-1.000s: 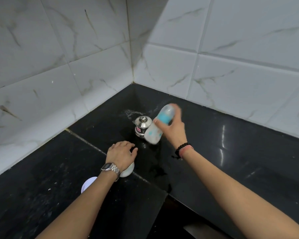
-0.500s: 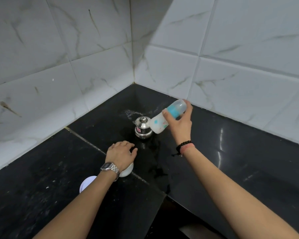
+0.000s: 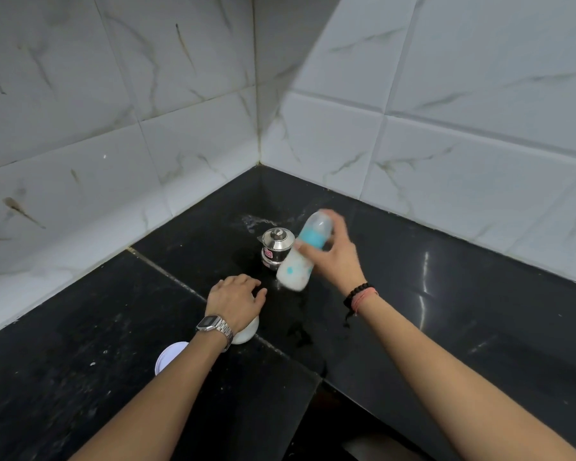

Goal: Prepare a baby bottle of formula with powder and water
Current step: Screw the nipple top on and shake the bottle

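The right hand (image 3: 338, 259) holds a clear plastic baby bottle with a turquoise collar and cap (image 3: 301, 254) above the black polished stone bench (image 3: 446, 277). Its fingers (image 3: 338, 224) are wrapped shut around the bottle's upper half, at the turquoise band, with the thumb across the near side. The bottle is tilted, its capped end pointing toward 1 o'clock and its base toward 7 o'clock; the base is blurred, and the lower body looks milky white with pale blue dots. It is clear of the bench surface.

Just behind the bottle, at 10 o'clock from it, stands a small lidded stainless-steel pot with a knob on top (image 3: 276, 246). The bottle's base overlaps the pot's right edge in this view; whether they touch cannot be told.

The left hand (image 3: 235, 299) lies palm down at 7 o'clock from the bottle, on top of a small round white container (image 3: 246, 332). Its fingers are loosely spread and curved over it, resting on it rather than clenched. A silver metal wristwatch (image 3: 215, 327) sits on that wrist. At 7 o'clock from the container, partly hidden by the forearm, a flat white round lid (image 3: 168, 356) lies on the bench.

The right wrist wears a black bead bracelet with a pink thread band (image 3: 359, 294). Wet patches (image 3: 300, 334) shine on the bench between the two arms. White marble-veined wall tiles (image 3: 180, 128) meet in a corner behind the pot.
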